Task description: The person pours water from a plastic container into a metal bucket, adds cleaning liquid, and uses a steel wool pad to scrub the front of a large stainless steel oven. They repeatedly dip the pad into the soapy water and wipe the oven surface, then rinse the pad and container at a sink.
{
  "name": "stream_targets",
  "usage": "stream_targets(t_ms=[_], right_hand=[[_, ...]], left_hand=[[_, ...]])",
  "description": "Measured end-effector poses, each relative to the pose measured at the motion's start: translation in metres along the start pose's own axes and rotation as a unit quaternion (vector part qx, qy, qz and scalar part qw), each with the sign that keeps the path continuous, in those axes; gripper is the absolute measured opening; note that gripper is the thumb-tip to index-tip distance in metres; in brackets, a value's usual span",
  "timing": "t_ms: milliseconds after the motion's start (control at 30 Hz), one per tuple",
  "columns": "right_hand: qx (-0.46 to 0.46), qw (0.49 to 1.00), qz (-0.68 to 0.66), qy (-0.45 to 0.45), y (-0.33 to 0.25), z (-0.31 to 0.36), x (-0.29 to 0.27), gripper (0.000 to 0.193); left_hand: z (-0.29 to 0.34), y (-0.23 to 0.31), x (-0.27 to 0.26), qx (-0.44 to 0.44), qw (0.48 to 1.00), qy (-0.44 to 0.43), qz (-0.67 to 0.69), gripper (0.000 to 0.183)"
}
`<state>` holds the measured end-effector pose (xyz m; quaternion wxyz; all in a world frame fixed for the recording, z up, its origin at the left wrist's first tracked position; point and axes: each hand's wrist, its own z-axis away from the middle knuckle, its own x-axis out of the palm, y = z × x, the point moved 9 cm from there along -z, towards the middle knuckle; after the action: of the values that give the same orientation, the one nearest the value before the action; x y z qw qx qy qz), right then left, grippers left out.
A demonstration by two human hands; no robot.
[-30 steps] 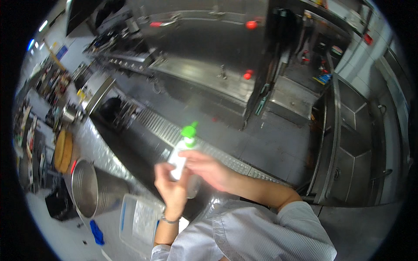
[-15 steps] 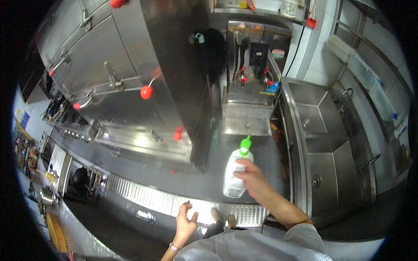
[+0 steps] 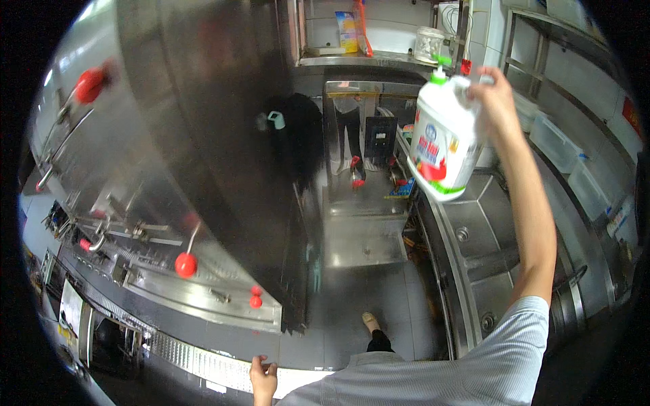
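My right hand [image 3: 496,101] is raised on an outstretched arm, its fingers wrapped round the handle of a big white jug [image 3: 440,139]. The jug has a green pump top, a green base band and a printed label with a red picture. It hangs slightly tilted, above the near edge of the sinks and below the wall shelf [image 3: 389,59]. Low down at the left, my left hand [image 3: 263,379] holds nothing; its thumb and loosely bent fingers are apart.
A white tub [image 3: 428,44] and a yellow packet [image 3: 347,32] stand on the shelf. Beyond the floor is a steel water boiler [image 3: 352,186] with red taps. Double sinks [image 3: 482,233] line the right; a steel cabinet with red-knobbed handles [image 3: 186,264] fills the left. A metal floor grating [image 3: 203,358] runs along the near side.
My right hand has lifted the jug from low over the floor up and to the right, towards shelf height. I have stepped forward, and the view has tilted up. My left hand stays low.
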<state>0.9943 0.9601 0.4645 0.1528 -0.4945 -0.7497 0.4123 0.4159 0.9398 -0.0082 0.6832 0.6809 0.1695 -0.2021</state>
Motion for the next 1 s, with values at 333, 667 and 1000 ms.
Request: stream_targets(t_ms=[333,667,1000], right_hand=[[-0.076,0.991,0.105,0.026,0.043,-0.269,0.07,0.017],[-0.272,0.912,0.145,0.272,0.097,-0.335,0.027,0.036],[-0.317,0.874,0.283,0.235,0.203,-0.267,0.11,0.09]], left_hand=[[-0.043,-0.068,0.121,-0.187,0.978,-0.055,-0.08,0.034],[-0.028,-0.141,0.278,-0.193,0.98,-0.006,-0.053,0.029],[0.036,-0.152,0.27,-0.23,0.971,0.064,-0.009,0.028]])
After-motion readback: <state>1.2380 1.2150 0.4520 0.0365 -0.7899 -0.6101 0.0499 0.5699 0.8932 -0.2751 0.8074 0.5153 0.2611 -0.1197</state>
